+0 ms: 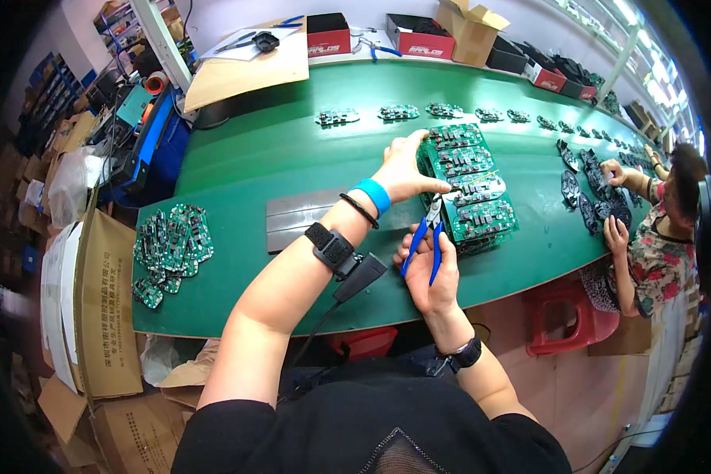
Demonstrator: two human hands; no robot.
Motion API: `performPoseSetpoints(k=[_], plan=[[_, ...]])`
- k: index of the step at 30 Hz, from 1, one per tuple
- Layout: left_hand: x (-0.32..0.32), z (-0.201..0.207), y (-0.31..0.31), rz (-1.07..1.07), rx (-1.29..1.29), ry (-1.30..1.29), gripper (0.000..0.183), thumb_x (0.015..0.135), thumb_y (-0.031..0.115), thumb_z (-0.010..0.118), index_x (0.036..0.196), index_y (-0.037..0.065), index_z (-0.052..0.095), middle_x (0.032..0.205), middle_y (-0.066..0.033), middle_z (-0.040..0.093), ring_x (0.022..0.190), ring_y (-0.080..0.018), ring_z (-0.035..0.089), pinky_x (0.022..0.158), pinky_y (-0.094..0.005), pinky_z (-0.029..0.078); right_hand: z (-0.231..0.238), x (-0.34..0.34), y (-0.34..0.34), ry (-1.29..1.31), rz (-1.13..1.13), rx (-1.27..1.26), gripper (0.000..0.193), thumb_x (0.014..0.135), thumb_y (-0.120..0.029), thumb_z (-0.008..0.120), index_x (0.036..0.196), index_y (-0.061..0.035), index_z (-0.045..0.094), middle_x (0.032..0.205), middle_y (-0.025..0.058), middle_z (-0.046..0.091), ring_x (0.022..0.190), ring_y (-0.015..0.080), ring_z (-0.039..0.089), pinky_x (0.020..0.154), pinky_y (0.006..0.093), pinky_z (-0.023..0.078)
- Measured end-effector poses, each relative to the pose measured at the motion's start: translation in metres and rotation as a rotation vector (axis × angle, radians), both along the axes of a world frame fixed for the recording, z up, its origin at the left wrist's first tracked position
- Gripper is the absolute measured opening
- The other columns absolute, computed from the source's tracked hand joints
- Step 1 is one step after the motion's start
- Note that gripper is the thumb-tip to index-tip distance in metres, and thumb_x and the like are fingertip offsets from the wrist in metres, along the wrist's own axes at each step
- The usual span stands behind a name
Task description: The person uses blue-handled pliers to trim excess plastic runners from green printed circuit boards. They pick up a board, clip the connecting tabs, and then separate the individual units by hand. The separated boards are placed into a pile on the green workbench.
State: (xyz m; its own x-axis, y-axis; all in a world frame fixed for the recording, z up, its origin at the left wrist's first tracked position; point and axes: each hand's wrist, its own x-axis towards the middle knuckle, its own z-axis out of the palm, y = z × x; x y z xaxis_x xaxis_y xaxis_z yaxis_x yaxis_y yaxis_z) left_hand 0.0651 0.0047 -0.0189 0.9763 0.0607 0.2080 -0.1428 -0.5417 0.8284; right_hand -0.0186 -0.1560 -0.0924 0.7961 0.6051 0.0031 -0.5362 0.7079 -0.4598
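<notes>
A stack of green circuit board panels (468,164), each divided into several small boards with black parts, sits on the green table in front of me. My left hand (405,167) is closed around the stack's left side, fingers at the far corner and thumb near the front. In my right hand (432,288) is a pair of blue-handled pliers (436,254), palm up, with the handles slightly spread. Their jaws point away from me and reach the left edge of the stack, close to my left thumb. Whether the jaws grip anything is too small to tell.
Separated circuit boards lie piled (174,245) at the left; others form a row (399,112) across the far side. A flat grey plate (292,223) lies under my left forearm. Red boxes (420,46) line the back. At right, another person (660,229) handles black parts (588,182).
</notes>
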Motion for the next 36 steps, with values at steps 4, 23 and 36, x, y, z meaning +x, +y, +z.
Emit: performPoseSetpoints(k=[4, 23, 36], plan=[[-0.001, -0.002, -0.004, 0.086, 0.071, -0.104, 0.104, 0.055, 0.043, 0.089, 0.137, 0.006, 0.038, 0.132, -0.0247, 0.042, 0.126, -0.0384, 0.039, 0.108, -0.0455, 0.032, 0.011, -0.012, 0.000, -0.056, -0.020, -0.106, 0.047, 0.098, -0.041, 0.043, 0.120, 0.0003, 0.051, 0.095, 0.0103, 0.058, 0.089, 0.0211, 0.055, 0.082, 0.0349, 0.043], [-0.028, 0.013, 0.000, -0.117, 0.404, -0.675, 0.015, 0.081, 0.012, 0.066, 0.088, 0.005, 0.055, 0.090, -0.0108, 0.055, 0.094, -0.0312, 0.052, 0.081, -0.0402, 0.043, 0.010, -0.021, -0.017, -0.401, -0.048, -0.339, 0.053, 0.094, -0.034, 0.050, 0.129, 0.0052, 0.045, 0.121, 0.0178, 0.055, 0.105, 0.0264, 0.056, 0.093, 0.0412, 0.045], [-0.380, 0.059, 0.131, 0.671, -0.235, -0.363, 0.019, 0.086, -0.001, 0.065, 0.103, 0.003, 0.057, 0.089, -0.0026, 0.062, 0.084, -0.0085, 0.061, 0.076, -0.0237, 0.050, -0.011, -0.005, -0.027, -0.523, 0.063, -0.257, 0.043, 0.099, -0.035, 0.045, 0.127, -0.0025, 0.054, 0.134, 0.0141, 0.049, 0.114, 0.0243, 0.053, 0.097, 0.0392, 0.042]])
